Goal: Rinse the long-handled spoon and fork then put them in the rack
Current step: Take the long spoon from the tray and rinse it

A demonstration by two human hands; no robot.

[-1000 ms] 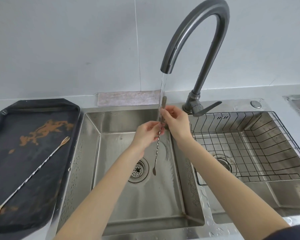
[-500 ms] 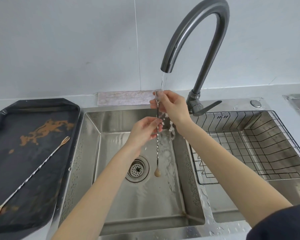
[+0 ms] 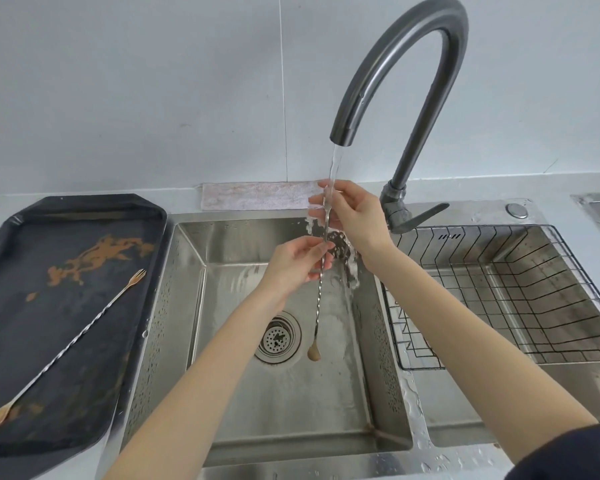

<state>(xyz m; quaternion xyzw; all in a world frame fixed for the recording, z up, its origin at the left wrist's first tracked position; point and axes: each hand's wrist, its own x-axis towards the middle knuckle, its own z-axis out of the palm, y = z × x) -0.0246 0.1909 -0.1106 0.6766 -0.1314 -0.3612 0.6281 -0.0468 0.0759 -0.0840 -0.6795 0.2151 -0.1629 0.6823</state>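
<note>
A long twisted-handle spoon (image 3: 316, 317) hangs upright over the left sink basin, its bowl down near the drain. My right hand (image 3: 355, 213) pinches its top end under the running water. My left hand (image 3: 297, 263) grips the handle's middle, just below. Water from the tap (image 3: 400, 64) splashes over both hands. A second long-handled utensil, the fork (image 3: 70, 344), lies diagonally on the dark tray (image 3: 0, 271) at left, tines toward the back right. The wire rack (image 3: 520, 299) sits in the right basin, with nothing in it.
Brown stains mark the tray. A drain strainer (image 3: 278, 336) sits in the left basin (image 3: 291, 410). A pink cloth (image 3: 257, 195) lies along the back wall behind the sink. The tap lever (image 3: 420, 216) points right. Water drops cover the divider between the basins.
My right hand has slid up from the handle's middle to its top end, and the spoon now hangs with its bowl facing me. The fork has not moved.
</note>
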